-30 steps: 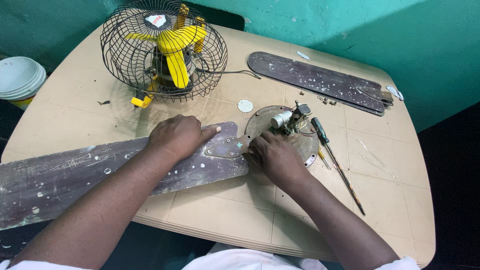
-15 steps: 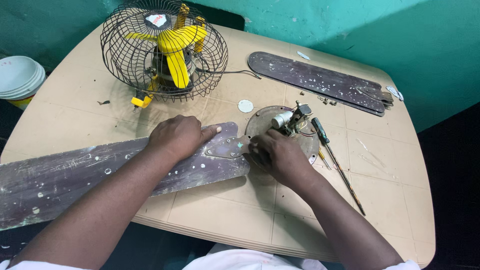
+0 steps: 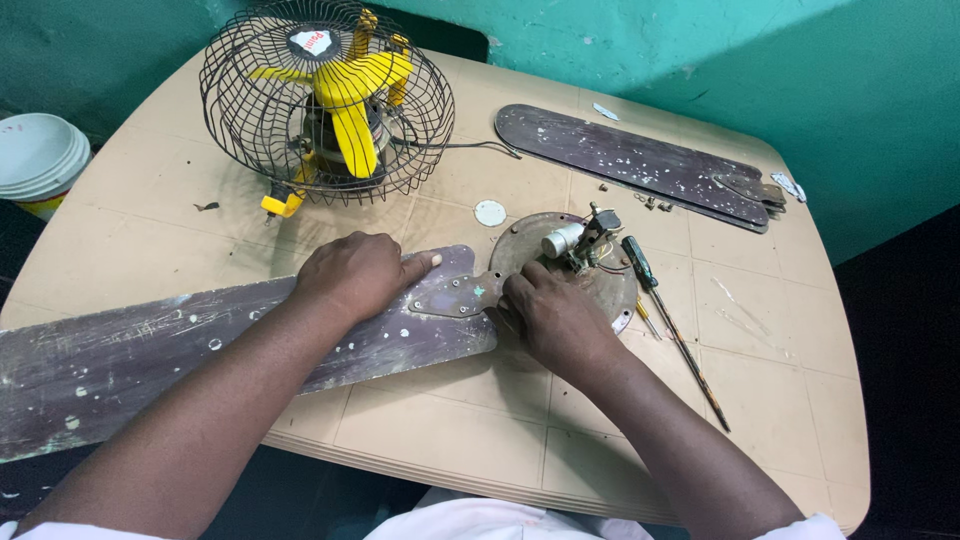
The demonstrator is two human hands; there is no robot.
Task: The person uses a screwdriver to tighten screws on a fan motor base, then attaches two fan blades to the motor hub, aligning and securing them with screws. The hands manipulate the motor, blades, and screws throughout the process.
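My left hand (image 3: 358, 272) presses flat on a long dark brown ceiling fan blade (image 3: 180, 350) that lies across the beige table (image 3: 450, 430). The blade's metal bracket (image 3: 450, 297) reaches to a round metal fan motor plate (image 3: 610, 285). My right hand (image 3: 553, 315) rests on the near edge of that plate where the bracket meets it, fingers curled; what they pinch is hidden. A small silver cylinder and shaft (image 3: 572, 240) stand up on the plate just beyond my right fingers.
A screwdriver with a green-black handle (image 3: 670, 320) lies right of the plate. A second fan blade (image 3: 640, 165) rests at the back right with small screws nearby. A yellow-bladed table fan in a wire cage (image 3: 330, 100) stands at the back. White lidded tubs (image 3: 38, 160) sit far left.
My right hand has shifted slightly along the plate's near edge by the bracket. The left hand and the blade stay where they were.
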